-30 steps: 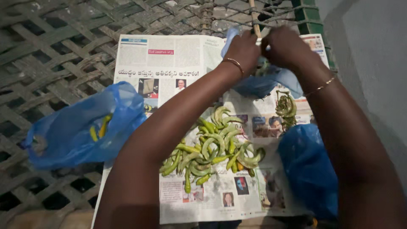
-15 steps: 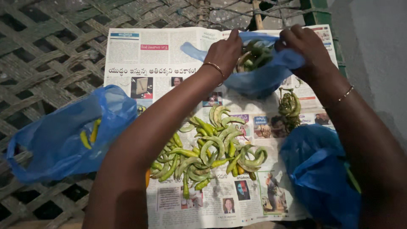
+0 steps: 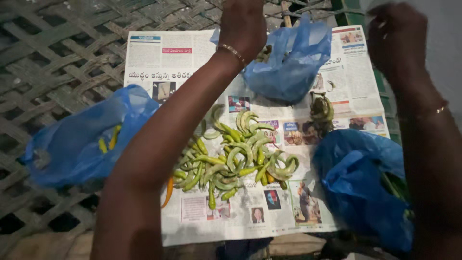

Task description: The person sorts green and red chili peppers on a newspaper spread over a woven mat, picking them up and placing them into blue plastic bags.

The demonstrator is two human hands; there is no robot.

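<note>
A small blue plastic bag (image 3: 288, 62) with green chillies inside sits at the far end of a spread newspaper (image 3: 159, 62). My left hand (image 3: 243, 24) is closed on the bag's left rim. My right hand (image 3: 397, 36) hangs blurred in the air to the right of the bag and does not touch it; its fingers look curled, and I see nothing in them. A pile of curved green chillies (image 3: 236, 163) lies in the middle of the paper under my left forearm. A small clump of curled green pods (image 3: 322, 113) lies just below the bag.
A large blue bag (image 3: 82, 139) holding a few yellow-green chillies lies off the paper's left edge on a woven strap cot (image 3: 57, 58). Another crumpled blue bag (image 3: 361, 188) sits at the paper's near right corner. A grey wall (image 3: 447, 58) runs along the right.
My right hand has let go of the small blue bag and lifted away to the right. The bag, held open between both hands before, now slumps on the paper with only my left hand on it.
</note>
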